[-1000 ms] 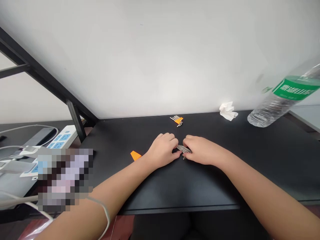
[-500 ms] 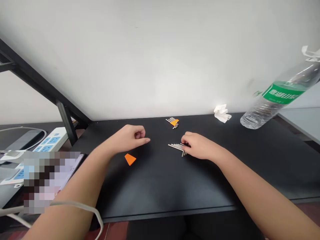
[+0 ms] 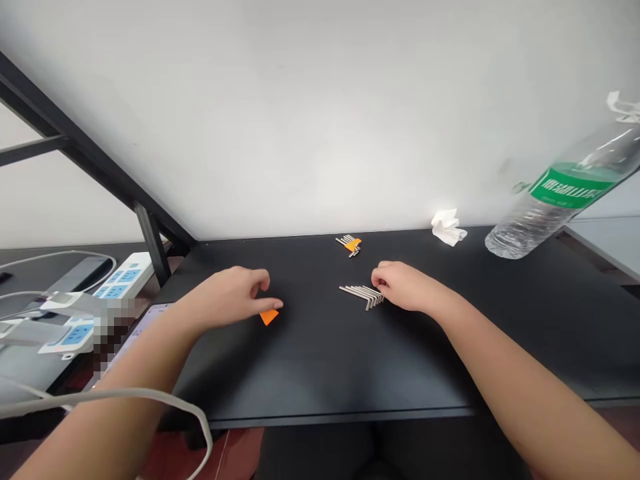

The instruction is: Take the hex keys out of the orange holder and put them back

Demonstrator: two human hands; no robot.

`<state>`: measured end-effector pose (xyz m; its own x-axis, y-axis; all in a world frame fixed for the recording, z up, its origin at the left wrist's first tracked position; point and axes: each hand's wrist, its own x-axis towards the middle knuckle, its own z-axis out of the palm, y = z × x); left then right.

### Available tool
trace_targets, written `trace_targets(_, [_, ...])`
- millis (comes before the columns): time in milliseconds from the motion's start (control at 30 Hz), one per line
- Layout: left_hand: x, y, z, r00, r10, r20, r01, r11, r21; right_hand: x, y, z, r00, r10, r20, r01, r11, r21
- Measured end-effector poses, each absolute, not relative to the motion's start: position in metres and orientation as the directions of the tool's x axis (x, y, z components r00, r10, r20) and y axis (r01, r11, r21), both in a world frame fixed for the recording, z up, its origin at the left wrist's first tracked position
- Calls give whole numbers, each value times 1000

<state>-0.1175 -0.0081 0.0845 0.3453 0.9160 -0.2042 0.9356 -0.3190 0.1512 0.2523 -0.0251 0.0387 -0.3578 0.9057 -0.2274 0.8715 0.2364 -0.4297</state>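
My left hand point(image 3: 235, 297) hovers over an orange plastic hex key holder point(image 3: 269, 317), its thumb and fingers apart, with nothing between them. The hand covers part of that holder. In the middle of the black tabletop lie several silver L-shaped hex keys point(image 3: 361, 293), side by side in a fanned row with their short bends toward me. At the row's right end my right hand point(image 3: 406, 285) rests with thumb and fingertips pinched together. Whatever the pinch holds, if anything, is hidden.
Near the wall lies a second orange holder point(image 3: 353, 245) filled with hex keys. A crumpled tissue point(image 3: 448, 228) and a large plastic bottle point(image 3: 555, 193) stand at the back right. To the left are a power strip point(image 3: 117, 287), a phone point(image 3: 150, 319) and a white cable point(image 3: 150, 395).
My left hand has moved left and down, over the orange holder. My right hand has shifted slightly right, exposing more of the hex keys. The view has turned slightly left.
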Motion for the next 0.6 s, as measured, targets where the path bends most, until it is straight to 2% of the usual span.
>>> trace_targets(233, [-123, -32, 57, 293, 926, -240, 956, -279, 91, 262, -22, 39, -360, 897, -257, 869, 222, -442])
trace_targets(367, [-123, -29, 53, 328, 923, -202, 940, -297, 168, 264, -20, 40, -363, 896, -257, 867, 224, -444])
trace_targets(600, [-98, -1, 50, 497, 857, -135, 844, -441, 305, 266, -18, 40, -376, 888, -266, 861, 229, -453])
